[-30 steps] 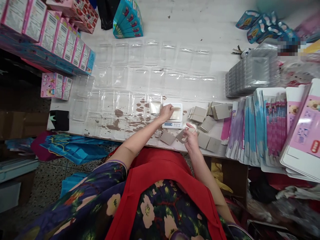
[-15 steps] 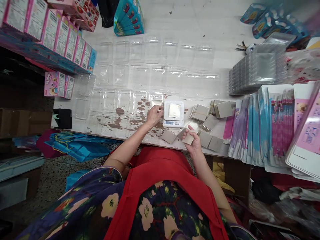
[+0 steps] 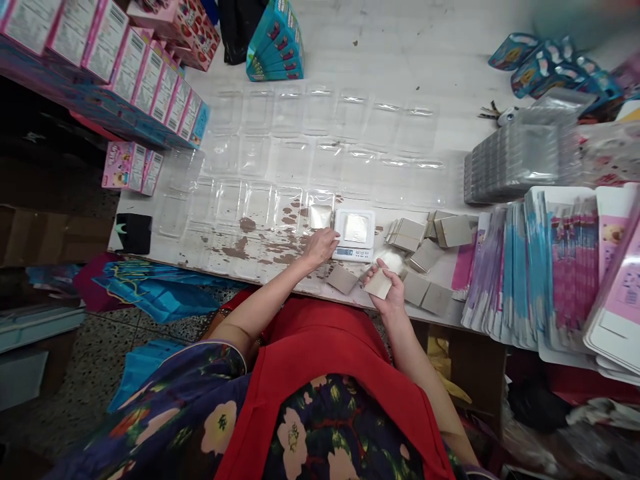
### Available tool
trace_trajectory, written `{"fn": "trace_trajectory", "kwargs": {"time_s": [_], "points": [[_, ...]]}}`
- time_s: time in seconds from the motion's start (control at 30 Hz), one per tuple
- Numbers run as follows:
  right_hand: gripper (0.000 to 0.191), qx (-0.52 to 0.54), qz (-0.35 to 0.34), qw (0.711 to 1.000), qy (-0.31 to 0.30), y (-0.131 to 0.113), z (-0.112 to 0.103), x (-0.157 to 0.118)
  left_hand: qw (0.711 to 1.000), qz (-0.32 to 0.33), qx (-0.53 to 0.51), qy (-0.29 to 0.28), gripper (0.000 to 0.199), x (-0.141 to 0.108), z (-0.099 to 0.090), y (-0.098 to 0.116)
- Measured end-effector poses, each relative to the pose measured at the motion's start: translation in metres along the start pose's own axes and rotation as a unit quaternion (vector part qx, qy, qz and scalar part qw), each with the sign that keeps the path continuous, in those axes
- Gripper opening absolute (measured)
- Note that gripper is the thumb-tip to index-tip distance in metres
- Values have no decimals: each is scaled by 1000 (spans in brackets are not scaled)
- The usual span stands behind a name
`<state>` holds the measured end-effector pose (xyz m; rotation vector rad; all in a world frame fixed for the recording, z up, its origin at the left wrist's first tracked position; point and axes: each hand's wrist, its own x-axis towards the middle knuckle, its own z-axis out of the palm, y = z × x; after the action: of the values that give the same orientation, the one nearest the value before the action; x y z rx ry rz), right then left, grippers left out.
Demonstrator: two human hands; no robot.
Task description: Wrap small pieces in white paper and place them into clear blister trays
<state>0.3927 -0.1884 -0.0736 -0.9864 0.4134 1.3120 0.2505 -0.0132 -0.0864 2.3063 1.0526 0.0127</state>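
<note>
My left hand (image 3: pixel 321 247) rests at the left edge of a small white digital scale (image 3: pixel 354 253), fingers loosely bent and nothing visible in them. On the scale's platform lies a pale, whitish square piece (image 3: pixel 355 227). Just above my left hand, a clear plastic tray (image 3: pixel 321 199) has a similar pale square (image 3: pixel 321 217) in its lower part. Lower right of the scale, my right hand (image 3: pixel 388 289) is closed on a beige square card (image 3: pixel 379 285); whether more cards lie under it I cannot tell. A whitish, blurry pile (image 3: pixel 393 259) shows just behind that hand.
Rows of clear trays (image 3: pixel 260 157) cover the table's middle. Grey square cards (image 3: pixel 407 233) lie in stacks right of the scale. Farther right stand nested clear trays (image 3: pixel 515 160) and upright printed cards (image 3: pixel 530 260). Pink boxes (image 3: pixel 135 73) line the left side.
My left hand has drawn back from the tray toward me, uncovering the pale square in it. My right hand still holds its card. The whole view has shifted slightly.
</note>
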Motion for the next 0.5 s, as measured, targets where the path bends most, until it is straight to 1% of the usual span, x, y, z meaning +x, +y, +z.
{"fn": "trace_trajectory", "kwargs": {"time_s": [0.07,0.1,0.13,0.2,0.27,0.3,0.33,0.4,0.43,0.5], "points": [[32,2,-3,1000,-2,1,1,1,1000,4,-20,-3,25,0,-1,12],[33,1,-5,1000,-1,2,2,1,999,6,-41,-13,25,-2,-1,20],[36,0,-11,1000,3,2,3,2,997,7,-73,-35,26,-5,0,30],[48,-8,-34,999,25,4,7,5,982,7,-150,-115,29,-13,4,51],[59,-18,-65,996,53,6,12,7,956,2,-216,-199,35,-22,11,71],[63,-24,-77,995,60,6,15,7,947,-7,-233,-220,36,-26,15,79],[67,-30,-86,994,63,6,18,7,944,-17,-239,-226,35,-28,19,85],[72,-48,-98,992,65,6,23,6,949,-37,-233,-210,30,-30,25,90],[74,-57,-101,991,69,5,26,6,949,-47,-234,-205,28,-30,26,90],[77,-78,-106,988,85,5,28,6,940,-64,-256,-217,32,-27,27,87]]}}
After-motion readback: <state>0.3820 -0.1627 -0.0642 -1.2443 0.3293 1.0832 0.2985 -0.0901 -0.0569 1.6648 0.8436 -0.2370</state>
